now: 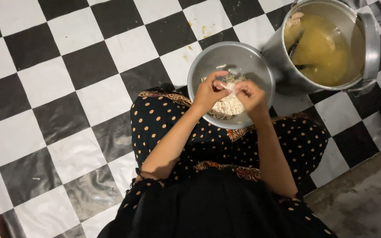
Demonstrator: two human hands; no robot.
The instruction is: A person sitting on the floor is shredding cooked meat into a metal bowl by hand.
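Head view, looking down at a person seated on a black-and-white checkered floor mat (67, 97). Centre of the frame: a round metal bowl (243, 57), resting against the person's lap, its lower rim over a black garment with orange dots (164, 128). Inside the bowl, in its lower half, a heap of pale shredded meat (228, 105). Left hand (208, 92): placed over the bowl's lower left, fingers curled and pinched narrowly on a small pale piece of meat (222, 84). Right hand (248, 94): placed over the bowl's lower right, just beside the left, fingertips closed on the same piece from the other side; the two hands meet at it, directly above the heap and touching or almost touching it. The piece sits between the two sets of fingertips, slightly above the middle of the bowl. Upper right of the frame: a large metal pot (283, 57), standing just beside the bowl, filled with yellowish broth (323, 53) in which a dark utensil handle (294, 47) stands; a pale lump (294, 20) shows at the pot's upper left rim. Lower right corner: bare grey floor (367, 198) beyond the mat's edge.
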